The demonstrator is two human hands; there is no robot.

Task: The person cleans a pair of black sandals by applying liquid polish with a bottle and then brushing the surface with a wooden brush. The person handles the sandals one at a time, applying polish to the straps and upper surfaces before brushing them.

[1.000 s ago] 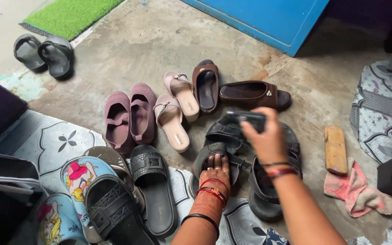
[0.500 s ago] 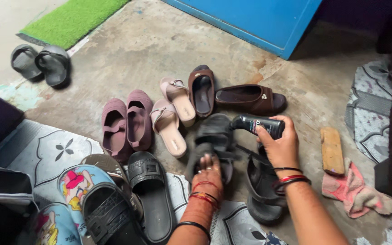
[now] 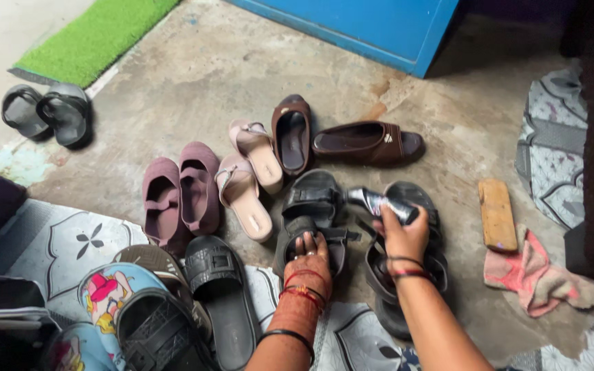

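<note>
Black sandal — seemingly under left hand

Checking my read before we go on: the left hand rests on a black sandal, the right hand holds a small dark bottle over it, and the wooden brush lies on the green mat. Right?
Not quite. In the head view the wooden brush lies on the bare concrete floor beside the pink cloth, far from the green mat. The rest holds: left hand on the black sandal, right hand holding the dark bottle.

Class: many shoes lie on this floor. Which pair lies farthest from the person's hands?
The grey pair of sandals at far left beside the green mat. Every other shoe clusters around the left hand and right hand.
</note>
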